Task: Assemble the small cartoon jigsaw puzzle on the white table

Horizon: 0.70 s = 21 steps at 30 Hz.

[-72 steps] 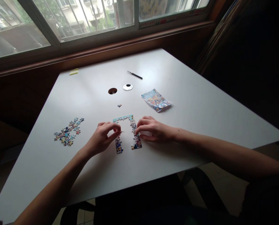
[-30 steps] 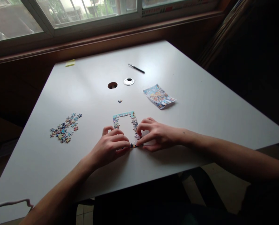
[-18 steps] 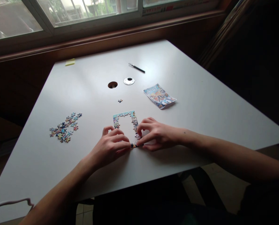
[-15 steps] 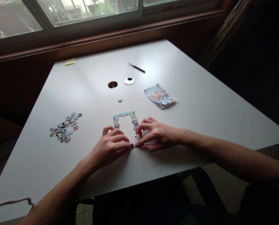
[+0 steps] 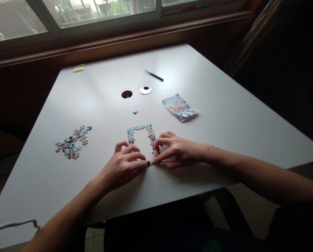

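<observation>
I see L hand (image 5: 126,160), R hand (image 5: 172,150) curled at near edge of puzzle frame (image 5: 140,127), can't tell grip; est. light, stiff, joint-fragile: hold edgewise.

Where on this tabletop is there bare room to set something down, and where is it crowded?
The widest bare patch lies between the picture sheet and the right edge of the table, tiny specks aside. Another separates the loose puzzle pieces from the puzzle border. The border's near end is crowded: the left hand and right hand touch it there.
</observation>
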{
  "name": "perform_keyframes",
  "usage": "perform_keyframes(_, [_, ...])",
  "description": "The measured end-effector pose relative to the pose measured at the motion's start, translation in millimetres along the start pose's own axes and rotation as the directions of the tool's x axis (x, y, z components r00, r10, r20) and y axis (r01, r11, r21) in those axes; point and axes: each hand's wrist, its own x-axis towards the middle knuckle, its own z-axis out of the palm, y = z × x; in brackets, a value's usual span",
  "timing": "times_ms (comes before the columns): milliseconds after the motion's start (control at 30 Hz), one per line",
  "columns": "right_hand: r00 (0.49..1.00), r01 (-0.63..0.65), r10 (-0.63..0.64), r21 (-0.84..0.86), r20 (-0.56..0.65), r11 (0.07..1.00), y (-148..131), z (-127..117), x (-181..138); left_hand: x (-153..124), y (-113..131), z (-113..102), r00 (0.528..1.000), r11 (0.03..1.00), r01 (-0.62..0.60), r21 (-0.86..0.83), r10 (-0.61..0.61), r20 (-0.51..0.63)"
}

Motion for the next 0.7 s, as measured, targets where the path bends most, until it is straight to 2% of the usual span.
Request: perform_keyframes(700, [1.000,-0.004,0.004,-0.008,0.006,1.000,1.5,1.7,-2.0,-0.9,-0.6,1.7,1.000,0.999,-0.007,0.046,0.006,0.017])
